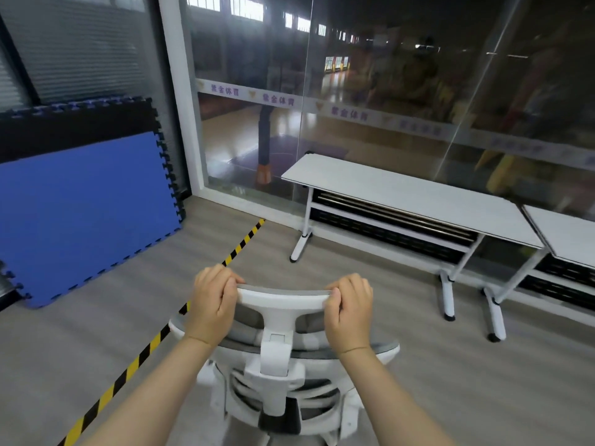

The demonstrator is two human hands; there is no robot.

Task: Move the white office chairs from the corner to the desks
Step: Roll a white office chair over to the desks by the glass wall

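Both hands gripped the headrest (283,296) of a white office chair (283,365) from behind, the left hand (212,304) curled over its left end and the right hand (349,312) curled over its right end, fingers wrapped across the top edge. Seen from above and behind, the chair stood on the grey floor (450,381) directly in front of the person, its back toward them and its seat, hidden below the backrest, facing away.

Two white desks (402,194) stood end to end along the glass wall (354,91), ahead and to the right of the chair and well apart from it, their long edges running parallel to the glass. The nearer desk's left end lay roughly straight ahead of the right hand, so the right hand appeared the closer of the two to the desks.

Judging from this, the chair had yet to reach a desk, and the coming push would seem to call for a turn to the right to bring the seat square to a long edge.

A strip of yellow-and-black tape (135,365) crossed the floor on the left, passing behind the chair, and blue foam mats (80,214) leaned in the left corner.
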